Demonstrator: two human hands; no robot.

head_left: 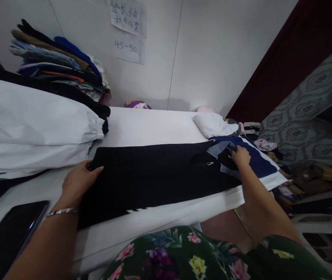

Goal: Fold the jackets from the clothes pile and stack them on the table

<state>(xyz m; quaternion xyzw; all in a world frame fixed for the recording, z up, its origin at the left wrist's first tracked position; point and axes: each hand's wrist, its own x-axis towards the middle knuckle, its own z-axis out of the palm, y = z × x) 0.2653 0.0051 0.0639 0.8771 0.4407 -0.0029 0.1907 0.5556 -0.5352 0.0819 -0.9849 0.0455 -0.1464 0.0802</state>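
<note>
A long black garment (pixel 157 175) lies stretched flat across the white table, with small metallic zip pulls and loose grey pieces of fabric (pixel 220 149) near its right end. I cannot tell its exact kind. My left hand (pixel 80 179), with a bracelet at the wrist, grips its left edge, thumb on top and the other fingers mostly hidden. At the far right end my right hand (pixel 241 156) is closed on the garment beside the grey fabric. Under that end lies a navy and white garment (pixel 261 159).
White clothes (pixel 34 120) are piled at the left, with a stack of folded clothes (pixel 58 62) behind. A dark phone-like device (pixel 16 229) lies front left. A white bundle (pixel 215 125) sits back right. Boxes (pixel 314 177) stand beyond the table (pixel 151 126).
</note>
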